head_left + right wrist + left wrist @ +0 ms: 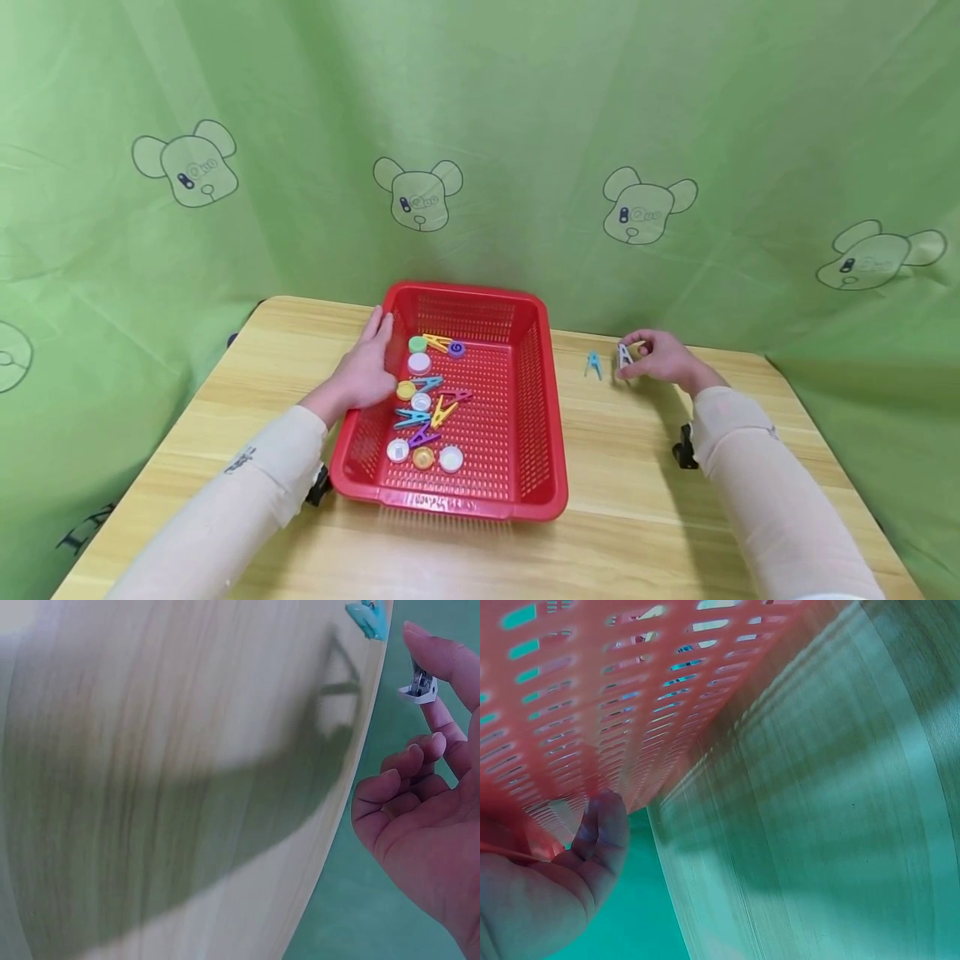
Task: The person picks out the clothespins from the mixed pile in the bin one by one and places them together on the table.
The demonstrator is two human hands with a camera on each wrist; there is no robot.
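My left hand (366, 367) grips the left rim of a red plastic basket (553, 417), its fingers against the slotted outer wall (630, 697) in the left wrist view. On the right, my right hand (663, 360) pinches a whitish-grey clothespin (624, 357) between thumb and forefinger. The right wrist view shows this clothespin (421, 684) end-on between the fingertips, with the other fingers curled loosely. Just left of it, a light blue clothespin (593, 364) lies on the wooden table. Inside the basket are several clothespins, among them a yellow one (443, 412) and a purple one (424, 435).
Several bottle caps share the basket's left half, including a white cap (451, 458), a green cap (417, 343) and a purple cap (456, 349). The wooden table (622, 492) ends at a green curtain (517, 125) printed with bear heads, close behind the basket.
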